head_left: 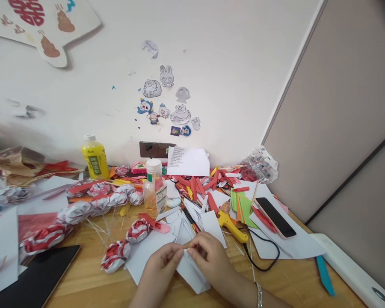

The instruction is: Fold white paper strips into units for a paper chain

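Observation:
Near the front of the table both my hands pinch the top edge of a white piece of paper [193, 274], which hangs down between them. My left hand [163, 265] grips with thumb and forefinger. Beside it, my right hand [211, 256] is closed on the same edge, its thumb pressed on the paper; a bracelet circles that wrist. Loose white sheets [147, 257] lie flat under and behind the hands. Crumpled red-and-white paper balls [116, 256] rest left of my left hand. A yellow hot glue gun [232, 226] lies beyond my right hand, its black cord curling rightward.
A phone [276, 217] lies on papers at right, near a teal blade-shaped strip [325, 276]. A black tablet [35, 278] sits front left. A clear bottle [154, 192] and a yellow drink bottle [95, 158] stand behind. Red paper scraps [199, 185] litter the back.

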### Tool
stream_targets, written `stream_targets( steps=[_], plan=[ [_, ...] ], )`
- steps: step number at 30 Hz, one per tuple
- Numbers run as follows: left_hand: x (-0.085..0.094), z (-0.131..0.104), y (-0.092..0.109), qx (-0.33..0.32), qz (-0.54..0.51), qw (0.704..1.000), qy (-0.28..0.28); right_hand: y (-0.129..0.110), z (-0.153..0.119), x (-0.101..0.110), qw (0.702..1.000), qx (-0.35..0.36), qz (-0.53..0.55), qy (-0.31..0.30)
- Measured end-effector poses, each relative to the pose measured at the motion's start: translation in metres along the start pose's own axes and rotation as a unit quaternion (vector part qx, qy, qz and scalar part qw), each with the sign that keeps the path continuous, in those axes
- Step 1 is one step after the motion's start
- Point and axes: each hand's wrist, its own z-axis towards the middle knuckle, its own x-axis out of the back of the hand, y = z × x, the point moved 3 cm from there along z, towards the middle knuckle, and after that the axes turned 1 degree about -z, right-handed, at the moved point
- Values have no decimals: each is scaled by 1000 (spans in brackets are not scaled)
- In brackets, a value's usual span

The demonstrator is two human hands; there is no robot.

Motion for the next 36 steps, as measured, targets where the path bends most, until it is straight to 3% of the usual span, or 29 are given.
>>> stream_targets(
  steps=[10,19,27,32,36],
  plan=[
    [-1,1,-7,6,29,1000,3,-3,-2,1,1000,16,-19,-5],
    [-1,-4,-1,-10,99,995,12,-6,-4,-2,997,57,-42,-29],
    [-4,-14,3,-108,215,971,8,-13,-3,0,991,116,-41,-46],
    [-2,-12,4,-77,200,977,16,-9,-1,3,995,91,-33,-27],
    [-4,-11,3,-83,212,974,-3,-10,0,3,989,129,-62,-42]
  ],
)
